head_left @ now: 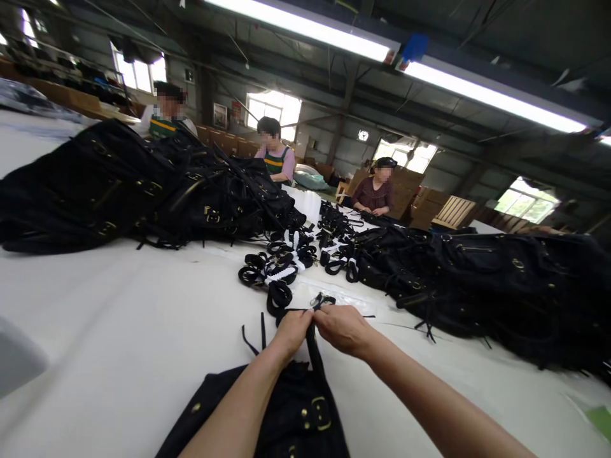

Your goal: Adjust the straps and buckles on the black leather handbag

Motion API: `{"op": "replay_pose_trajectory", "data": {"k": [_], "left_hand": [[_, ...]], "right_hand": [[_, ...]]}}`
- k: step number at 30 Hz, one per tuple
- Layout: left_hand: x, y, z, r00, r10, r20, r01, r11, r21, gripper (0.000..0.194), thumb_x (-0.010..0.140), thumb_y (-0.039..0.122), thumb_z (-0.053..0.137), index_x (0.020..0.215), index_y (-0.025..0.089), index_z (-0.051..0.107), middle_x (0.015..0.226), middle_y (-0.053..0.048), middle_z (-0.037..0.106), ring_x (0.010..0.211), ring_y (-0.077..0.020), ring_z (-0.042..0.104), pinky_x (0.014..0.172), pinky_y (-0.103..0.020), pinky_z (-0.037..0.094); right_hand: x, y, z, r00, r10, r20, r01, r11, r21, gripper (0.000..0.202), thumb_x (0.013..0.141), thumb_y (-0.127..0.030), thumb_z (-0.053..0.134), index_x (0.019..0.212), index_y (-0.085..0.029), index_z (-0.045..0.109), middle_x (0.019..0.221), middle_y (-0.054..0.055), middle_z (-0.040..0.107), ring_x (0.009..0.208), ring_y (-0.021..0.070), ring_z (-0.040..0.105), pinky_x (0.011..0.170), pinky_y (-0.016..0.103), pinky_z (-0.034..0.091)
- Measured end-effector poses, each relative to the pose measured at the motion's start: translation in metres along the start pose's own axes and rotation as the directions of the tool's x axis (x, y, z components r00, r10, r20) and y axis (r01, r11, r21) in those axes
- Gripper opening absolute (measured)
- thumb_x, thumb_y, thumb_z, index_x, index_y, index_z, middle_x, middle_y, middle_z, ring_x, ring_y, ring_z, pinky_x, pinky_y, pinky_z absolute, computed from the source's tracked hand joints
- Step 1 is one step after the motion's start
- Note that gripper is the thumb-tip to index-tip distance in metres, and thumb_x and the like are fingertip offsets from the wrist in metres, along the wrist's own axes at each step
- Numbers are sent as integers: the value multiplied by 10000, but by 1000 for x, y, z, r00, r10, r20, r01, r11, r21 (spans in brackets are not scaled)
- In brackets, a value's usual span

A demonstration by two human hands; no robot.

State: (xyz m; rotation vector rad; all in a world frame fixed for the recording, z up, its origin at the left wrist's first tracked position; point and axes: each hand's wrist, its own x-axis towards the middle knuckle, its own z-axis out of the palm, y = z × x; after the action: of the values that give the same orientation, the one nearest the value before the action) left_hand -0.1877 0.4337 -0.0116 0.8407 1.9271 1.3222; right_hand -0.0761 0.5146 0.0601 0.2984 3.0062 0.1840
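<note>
My left hand (293, 329) and my right hand (341, 326) meet at the middle of the table, fingers closed on a black strap (315, 356). The strap runs down from them to a black bag (296, 407) with brass-coloured buckles, lying partly under my left forearm. A metal clip (324, 299) shows just beyond my fingertips. Past my hands lie rolled black straps (279, 296), some bound with white wrapping. What exactly each fingertip pinches is too small to tell.
Black bags are heaped on the white table (119, 318) at the left (95, 184) and right (501, 273). Three people stand or sit beyond them. A green item (600, 420) lies at the right edge.
</note>
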Motion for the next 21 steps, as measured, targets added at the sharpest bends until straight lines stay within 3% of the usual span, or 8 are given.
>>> {"op": "replay_pose_trajectory", "data": {"k": [4,9,21], "left_hand": [[6,-4,-2,999,48,-11,-45,985,167,338,923,438,504,833,136,625,870,-27,657,873,-171,623,861,-394,493],[7,-5,-1,998,49,-37,-36,957,288,320,925,425,507,857,137,628,897,-37,662,907,-176,625,895,-418,485],[8,-11,3,995,93,-34,-87,985,151,372,927,440,499,744,134,603,704,14,611,713,-136,609,730,-326,514]], "right_hand": [[11,-3,-6,996,-6,88,14,996,-92,202,927,-220,426,942,-158,617,820,103,689,744,256,662,625,317,476],[11,-7,-9,992,-37,123,55,988,-145,205,927,-232,424,993,-166,606,828,96,703,729,258,674,590,310,465],[-3,-2,-7,992,-90,90,107,975,-197,218,920,-169,405,1109,-183,512,823,53,687,735,225,663,554,265,431]]}}
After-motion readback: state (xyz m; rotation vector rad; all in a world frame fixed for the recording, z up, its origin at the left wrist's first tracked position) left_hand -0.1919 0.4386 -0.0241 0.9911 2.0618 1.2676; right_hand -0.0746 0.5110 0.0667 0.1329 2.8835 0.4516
